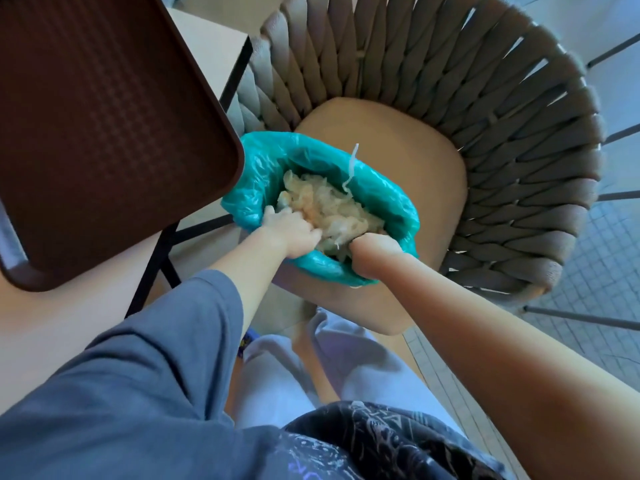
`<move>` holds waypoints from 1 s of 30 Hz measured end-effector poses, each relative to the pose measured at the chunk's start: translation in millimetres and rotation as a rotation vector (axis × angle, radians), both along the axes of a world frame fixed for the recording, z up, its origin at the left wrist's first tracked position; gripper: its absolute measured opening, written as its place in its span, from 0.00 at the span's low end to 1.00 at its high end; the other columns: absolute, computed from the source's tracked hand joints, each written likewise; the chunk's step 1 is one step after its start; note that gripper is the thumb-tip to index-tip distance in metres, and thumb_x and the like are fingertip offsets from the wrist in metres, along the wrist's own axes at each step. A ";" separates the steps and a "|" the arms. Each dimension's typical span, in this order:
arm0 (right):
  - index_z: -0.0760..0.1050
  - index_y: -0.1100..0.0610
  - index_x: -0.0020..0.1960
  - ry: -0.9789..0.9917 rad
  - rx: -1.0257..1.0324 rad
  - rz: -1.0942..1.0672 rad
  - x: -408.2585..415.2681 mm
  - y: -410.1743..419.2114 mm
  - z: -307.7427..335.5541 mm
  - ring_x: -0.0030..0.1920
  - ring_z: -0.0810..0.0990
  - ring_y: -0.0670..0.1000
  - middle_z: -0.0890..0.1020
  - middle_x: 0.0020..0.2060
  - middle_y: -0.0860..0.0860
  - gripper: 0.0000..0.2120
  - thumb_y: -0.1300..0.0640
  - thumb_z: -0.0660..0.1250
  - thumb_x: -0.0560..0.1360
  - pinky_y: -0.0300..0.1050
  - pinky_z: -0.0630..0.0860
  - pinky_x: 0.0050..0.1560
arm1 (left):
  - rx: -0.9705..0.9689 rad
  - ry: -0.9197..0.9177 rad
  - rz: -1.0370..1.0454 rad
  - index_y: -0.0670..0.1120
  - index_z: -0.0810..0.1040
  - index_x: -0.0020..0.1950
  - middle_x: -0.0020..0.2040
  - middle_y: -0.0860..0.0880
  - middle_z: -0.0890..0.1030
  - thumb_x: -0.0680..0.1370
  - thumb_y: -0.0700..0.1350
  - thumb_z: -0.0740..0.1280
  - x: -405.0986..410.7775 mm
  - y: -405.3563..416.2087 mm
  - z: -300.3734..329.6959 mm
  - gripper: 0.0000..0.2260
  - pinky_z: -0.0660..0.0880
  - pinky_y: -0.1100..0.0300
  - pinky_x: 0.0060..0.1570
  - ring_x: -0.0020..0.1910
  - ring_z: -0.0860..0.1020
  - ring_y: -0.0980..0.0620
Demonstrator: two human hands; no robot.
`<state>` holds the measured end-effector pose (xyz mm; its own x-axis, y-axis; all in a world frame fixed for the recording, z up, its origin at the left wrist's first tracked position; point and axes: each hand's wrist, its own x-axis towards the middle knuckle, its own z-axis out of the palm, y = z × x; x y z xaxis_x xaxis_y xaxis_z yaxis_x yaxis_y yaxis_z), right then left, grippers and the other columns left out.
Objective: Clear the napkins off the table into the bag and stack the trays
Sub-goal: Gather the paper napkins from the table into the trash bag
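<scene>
At centre frame the crinkled teal plastic bag (377, 192) sits on the tan chair seat (426, 168), stuffed with pale shredded napkins (332, 209). The left hand (291, 233) pinches its rim; the right hand (375, 249) fists the opposite rim (keep both edges high). The brown textured tray (104, 133) waits upper left.

Tray (104, 133) cut off at top & left edges. Left hand (292, 233) fingertips buried in napkins (332, 209); bag (381, 195) bottom hidden.
</scene>
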<state>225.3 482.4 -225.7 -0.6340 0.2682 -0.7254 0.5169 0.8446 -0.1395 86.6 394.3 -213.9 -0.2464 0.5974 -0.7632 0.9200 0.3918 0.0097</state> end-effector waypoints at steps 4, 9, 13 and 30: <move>0.77 0.56 0.55 0.011 0.002 0.028 1.8 6.3 5.5 0.54 0.77 0.58 0.79 0.53 0.54 0.13 0.59 0.58 0.74 0.46 0.70 0.47 | -0.104 0.038 0.049 0.44 0.73 0.64 0.66 0.43 0.72 0.78 0.54 0.43 -4.4 0.4 -8.0 0.27 0.55 0.43 0.66 0.66 0.67 0.44; 0.77 0.57 0.51 0.174 0.079 0.065 0.5 15.3 26.0 0.50 0.77 0.58 0.80 0.49 0.54 0.12 0.60 0.57 0.73 0.44 0.66 0.39 | -0.118 -0.004 0.083 0.46 0.75 0.61 0.64 0.44 0.75 0.78 0.50 0.49 -4.2 1.0 5.4 0.20 0.58 0.47 0.64 0.63 0.70 0.44; 0.77 0.59 0.48 0.433 0.204 0.079 -11.4 21.8 49.5 0.51 0.72 0.58 0.77 0.47 0.56 0.11 0.65 0.59 0.69 0.46 0.64 0.39 | 0.137 -0.011 0.131 0.47 0.76 0.53 0.58 0.44 0.78 0.77 0.41 0.55 -10.5 -7.6 32.1 0.12 0.63 0.48 0.60 0.61 0.72 0.42; 0.70 0.57 0.67 0.969 0.246 0.365 -170.2 -82.1 157.5 0.69 0.68 0.59 0.71 0.68 0.56 0.19 0.54 0.60 0.77 0.63 0.63 0.66 | 1.039 0.302 0.533 0.43 0.79 0.56 0.58 0.45 0.80 0.76 0.43 0.64 -57.9 -157.6 172.7 0.11 0.75 0.47 0.53 0.59 0.74 0.45</move>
